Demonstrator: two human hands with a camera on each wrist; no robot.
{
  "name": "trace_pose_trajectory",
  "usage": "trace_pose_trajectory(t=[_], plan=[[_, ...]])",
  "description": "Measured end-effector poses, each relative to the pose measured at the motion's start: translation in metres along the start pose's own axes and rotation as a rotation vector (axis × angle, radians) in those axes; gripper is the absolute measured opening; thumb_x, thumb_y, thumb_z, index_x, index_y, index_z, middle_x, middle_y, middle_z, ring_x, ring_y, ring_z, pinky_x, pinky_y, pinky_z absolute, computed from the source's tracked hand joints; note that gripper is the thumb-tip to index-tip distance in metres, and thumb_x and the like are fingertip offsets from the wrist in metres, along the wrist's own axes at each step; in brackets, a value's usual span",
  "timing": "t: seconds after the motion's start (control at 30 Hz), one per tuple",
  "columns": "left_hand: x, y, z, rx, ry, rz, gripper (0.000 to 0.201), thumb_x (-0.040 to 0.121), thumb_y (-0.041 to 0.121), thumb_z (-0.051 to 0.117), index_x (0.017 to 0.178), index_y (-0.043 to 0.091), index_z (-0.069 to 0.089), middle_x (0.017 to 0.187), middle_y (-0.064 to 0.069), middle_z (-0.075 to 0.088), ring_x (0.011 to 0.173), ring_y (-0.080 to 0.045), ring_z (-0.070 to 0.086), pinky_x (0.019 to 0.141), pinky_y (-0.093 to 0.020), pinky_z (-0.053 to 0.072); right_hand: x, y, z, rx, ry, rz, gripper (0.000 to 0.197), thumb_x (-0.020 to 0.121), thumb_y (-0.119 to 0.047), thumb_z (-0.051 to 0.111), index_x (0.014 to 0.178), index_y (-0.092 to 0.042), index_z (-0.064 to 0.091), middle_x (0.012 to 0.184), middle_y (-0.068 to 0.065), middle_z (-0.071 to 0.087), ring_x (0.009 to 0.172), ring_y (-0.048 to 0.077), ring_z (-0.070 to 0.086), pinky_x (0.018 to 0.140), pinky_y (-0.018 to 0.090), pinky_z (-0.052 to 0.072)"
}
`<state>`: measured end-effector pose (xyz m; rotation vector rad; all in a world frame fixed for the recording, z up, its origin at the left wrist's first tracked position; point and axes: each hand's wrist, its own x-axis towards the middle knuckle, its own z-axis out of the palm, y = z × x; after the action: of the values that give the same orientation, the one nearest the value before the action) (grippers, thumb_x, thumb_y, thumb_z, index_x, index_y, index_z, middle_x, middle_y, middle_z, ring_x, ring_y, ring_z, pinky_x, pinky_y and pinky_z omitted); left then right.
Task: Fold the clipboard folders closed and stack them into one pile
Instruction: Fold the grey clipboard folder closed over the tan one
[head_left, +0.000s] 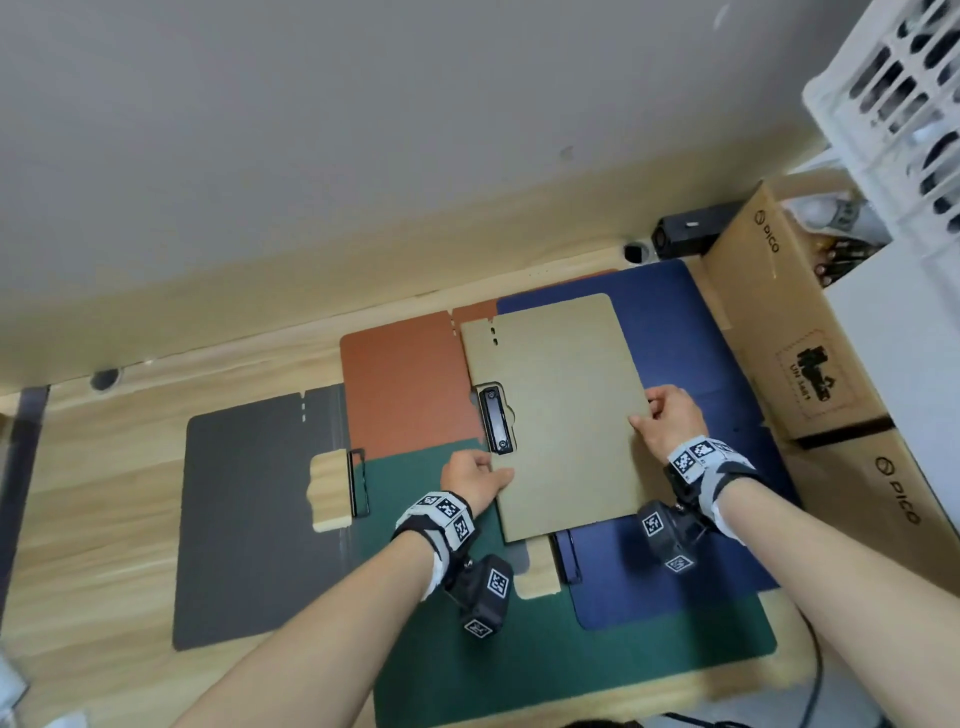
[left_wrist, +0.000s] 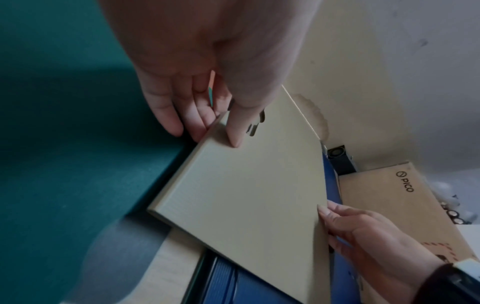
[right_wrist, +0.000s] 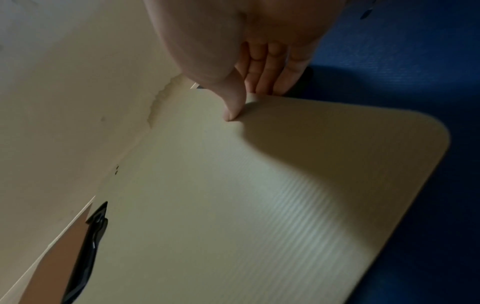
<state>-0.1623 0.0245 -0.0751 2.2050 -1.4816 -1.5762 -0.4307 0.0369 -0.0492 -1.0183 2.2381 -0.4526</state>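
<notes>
While hands grip tan folder (head_left: 561, 410) | wood desk (head_left: 104, 519) | grey wall (head_left: 363, 130)

A pale grey wall (head_left: 415, 130) fills the upper part of the head view, plain but for a faint smudge toward the right. Below it runs the light wood-grain surface (head_left: 93, 519), its far edge meeting the wall. Near that edge a round dark opening (head_left: 105, 379) is set in the wood at the left. At the back right stands a small black box-shaped device (head_left: 693, 234), with a little white round object (head_left: 636, 252) just beside it. Cardboard boxes (head_left: 789, 332) printed with "PICO" line the right side. Above them a white plastic lattice crate (head_left: 904, 98) juts in from the corner. The light is soft and even.
</notes>
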Motion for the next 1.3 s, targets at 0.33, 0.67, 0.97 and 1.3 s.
trace_pose_trajectory(t=[0.33,0.67,0.97,1.3], plan=[[0.001,-0.005,-0.025,-0.134,0.047,-0.023,0.011,0.079,0.024,0.075,0.074,0.023,0.065,0.067,-0.002,0.072,0.058,-0.015,0.067,0.063,-0.024,0.05,-0.003,-0.001,0.011,-0.027,0.136,-0.073,0.039,0.078,-0.014,0.068,0.115,-0.016,0.057,0.119,0.008,0.051,0.117,0.029,0.044,0.092,0.038,0.042],[0.001,-0.081,-0.139,0.087,0.306,-0.115,0.014,0.079,0.037,0.066,0.07,0.028,0.062,0.084,0.002,0.071,0.081,-0.027,0.07,0.082,-0.037,0.058,-0.048,-0.115,0.108,-0.106,-0.098,-0.558,0.04,0.084,-0.02,0.066,0.122,-0.019,0.054,0.125,-0.003,0.052,0.119,0.017,0.041,0.103,0.035,0.04],[0.012,-0.116,-0.152,0.561,0.169,-0.037,0.06,0.081,0.072,0.048,0.075,0.014,0.06,0.082,-0.005,0.068,0.075,-0.028,0.063,0.067,-0.032,0.05,-0.093,-0.132,0.206,-0.448,-0.357,-0.624,0.082,0.087,-0.051,0.059,0.153,-0.026,0.016,0.164,-0.007,0.0,0.151,0.017,0.001,0.117,0.053,0.026],[0.003,-0.109,-0.143,0.909,0.272,0.278,0.044,0.098,0.045,0.03,0.076,0.015,0.053,0.083,-0.01,0.071,0.076,-0.031,0.066,0.06,-0.031,0.037,-0.091,-0.124,0.209,-0.528,-0.349,-0.678,0.087,0.089,-0.06,0.051,0.155,-0.029,0.005,0.164,-0.008,-0.009,0.151,0.013,-0.009,0.119,0.048,0.023]])
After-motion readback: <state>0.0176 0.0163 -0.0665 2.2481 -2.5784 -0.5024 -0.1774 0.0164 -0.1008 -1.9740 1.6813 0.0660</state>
